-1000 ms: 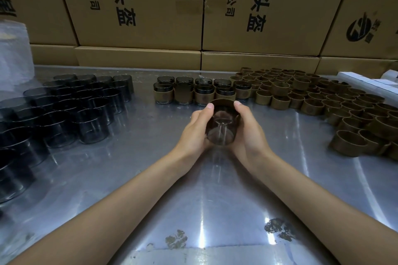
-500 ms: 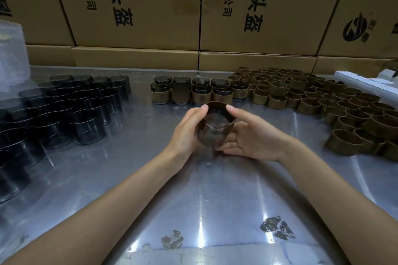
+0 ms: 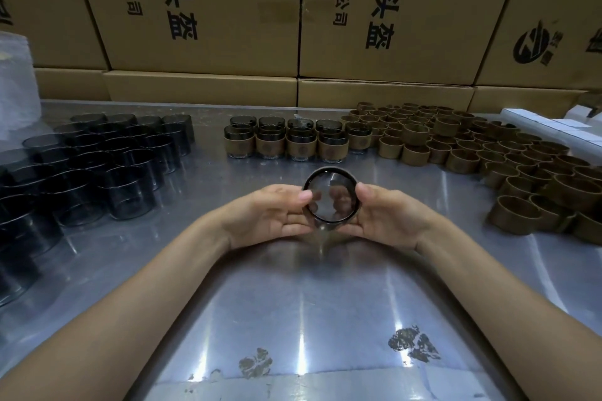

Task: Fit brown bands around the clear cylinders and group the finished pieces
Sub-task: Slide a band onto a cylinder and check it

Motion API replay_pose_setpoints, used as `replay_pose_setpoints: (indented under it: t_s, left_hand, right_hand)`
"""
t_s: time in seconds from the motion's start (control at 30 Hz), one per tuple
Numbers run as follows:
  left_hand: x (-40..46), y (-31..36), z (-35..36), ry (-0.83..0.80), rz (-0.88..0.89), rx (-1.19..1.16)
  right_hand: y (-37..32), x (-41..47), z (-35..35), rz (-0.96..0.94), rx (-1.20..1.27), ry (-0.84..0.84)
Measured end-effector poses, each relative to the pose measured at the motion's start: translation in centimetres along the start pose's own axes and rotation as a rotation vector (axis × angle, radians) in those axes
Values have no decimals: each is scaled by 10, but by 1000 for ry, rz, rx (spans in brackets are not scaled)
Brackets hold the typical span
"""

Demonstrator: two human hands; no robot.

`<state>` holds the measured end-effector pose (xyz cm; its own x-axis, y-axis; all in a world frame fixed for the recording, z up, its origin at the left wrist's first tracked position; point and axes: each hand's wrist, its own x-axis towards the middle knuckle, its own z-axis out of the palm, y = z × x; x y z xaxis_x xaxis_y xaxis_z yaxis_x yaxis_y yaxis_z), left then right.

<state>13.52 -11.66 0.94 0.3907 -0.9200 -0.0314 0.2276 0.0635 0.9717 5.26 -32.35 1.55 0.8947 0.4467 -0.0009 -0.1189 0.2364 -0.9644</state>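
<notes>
I hold one clear cylinder [image 3: 329, 197] on its side above the table's middle, its round end facing me, with a brown band showing at its far rim. My left hand [image 3: 273, 215] grips its left side, thumb on the rim. My right hand [image 3: 387, 215] grips the right side the same way. Several bare dark-tinted clear cylinders [image 3: 97, 166] stand in rows at the left. Several banded cylinders [image 3: 299, 140] stand grouped in the middle back. A heap of loose brown bands [image 3: 472, 146] covers the right.
The metal table [image 3: 293, 303] is shiny, with worn patches near its front edge. Cardboard boxes [image 3: 211, 10] form a wall along the back. White boxes [image 3: 547, 127] lie at the far right. A white wrapped roll [image 3: 13, 81] stands at the far left.
The cylinder has turned from upright to lying with its round end toward me. Both hands have shifted to hold it by its sides, thumbs on the near rim.
</notes>
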Motion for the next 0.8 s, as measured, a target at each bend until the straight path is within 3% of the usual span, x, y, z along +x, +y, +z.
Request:
replay_pose_setpoints:
  t_s: [0.43, 0.53, 0.67, 0.8]
  left_hand:
    - [-2, -3, 7, -183, 134, -18]
    - [-3, -2, 7, -238, 128, 12]
    - [-5, 5, 3, -49, 109, -101]
    - [8, 5, 25, 342, 92, 22]
  right_hand:
    - [0, 4, 15, -108, -30, -191]
    - [1, 4, 11, -82, -55, -83]
    - [0, 5, 15, -69, -35, 136]
    - [3, 18, 40, -137, -281, 524]
